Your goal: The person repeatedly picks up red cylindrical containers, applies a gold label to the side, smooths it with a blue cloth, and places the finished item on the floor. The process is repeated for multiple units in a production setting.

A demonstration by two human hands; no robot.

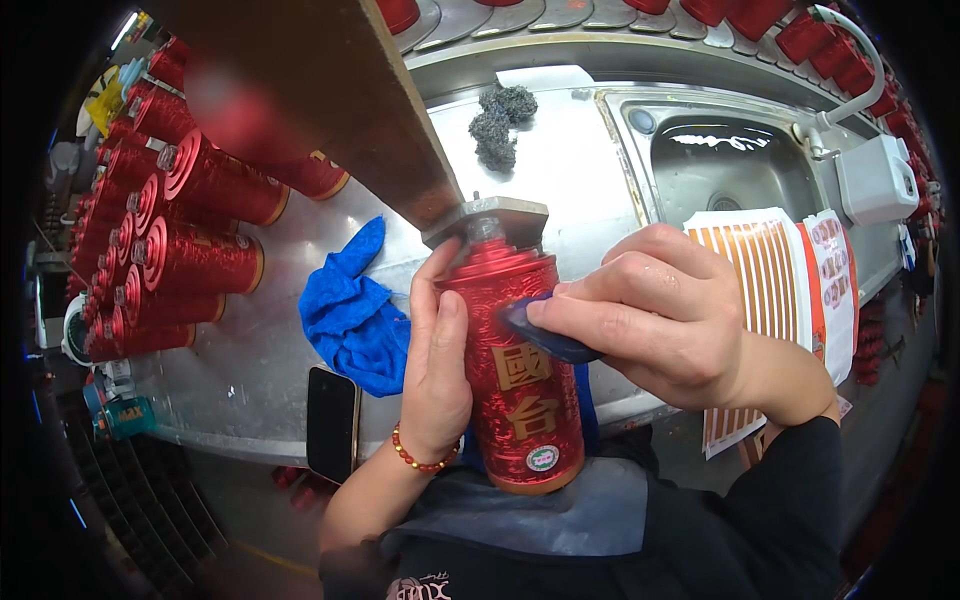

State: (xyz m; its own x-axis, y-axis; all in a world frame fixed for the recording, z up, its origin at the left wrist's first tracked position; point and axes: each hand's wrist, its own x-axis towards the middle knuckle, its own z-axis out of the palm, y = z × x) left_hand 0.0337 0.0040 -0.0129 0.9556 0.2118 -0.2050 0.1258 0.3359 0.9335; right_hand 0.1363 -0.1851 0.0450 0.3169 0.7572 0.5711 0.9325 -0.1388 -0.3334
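A shiny red bottle (515,400) with gold characters and a round white label lies against my front, its clear neck pointing away from me. My left hand (436,375) is wrapped round the bottle's left side near the shoulder. Pinched in my right hand (665,320) is a flat dark-blue scraper-like piece (550,335), its edge against the red surface above the gold characters. The bottle's neck meets a metal plate (490,222) at the end of a brown beam. A crumpled blue cloth (355,310) is left of my left hand.
Many red bottles (200,260) stand at the left. A black phone (333,424) lies by the table's front edge. Grey steel wool (500,125) sits beyond the bottle. To the right are a steel sink (735,165), striped label sheets (750,290) and a white jug (875,180).
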